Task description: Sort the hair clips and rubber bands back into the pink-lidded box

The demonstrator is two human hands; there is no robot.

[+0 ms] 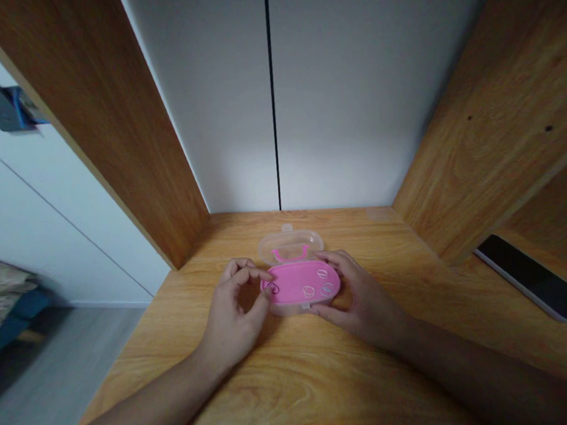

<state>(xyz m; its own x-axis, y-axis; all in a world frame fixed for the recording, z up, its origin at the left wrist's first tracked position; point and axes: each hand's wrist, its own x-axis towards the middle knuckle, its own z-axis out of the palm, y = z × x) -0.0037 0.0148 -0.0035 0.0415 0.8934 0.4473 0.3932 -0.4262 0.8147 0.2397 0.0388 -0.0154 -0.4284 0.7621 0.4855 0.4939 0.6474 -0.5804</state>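
A small pink oval case (301,285) lies open on the wooden desk (300,384), its clear lid (290,244) folded back toward the wall. A few small rings rest on the pink tray. My left hand (235,310) is curled at the case's left end, thumb and fingers pinched at a small dark ring on the tray's edge. My right hand (359,299) cups the right end of the case, with fingers on its far rim and thumb on its near rim.
Wooden side panels rise on the left (119,121) and right (500,118) of the desk, with a white wall behind. A dark phone or tablet (540,278) lies on the desk at the right. To the left, the floor and a blue seat (7,312) show.
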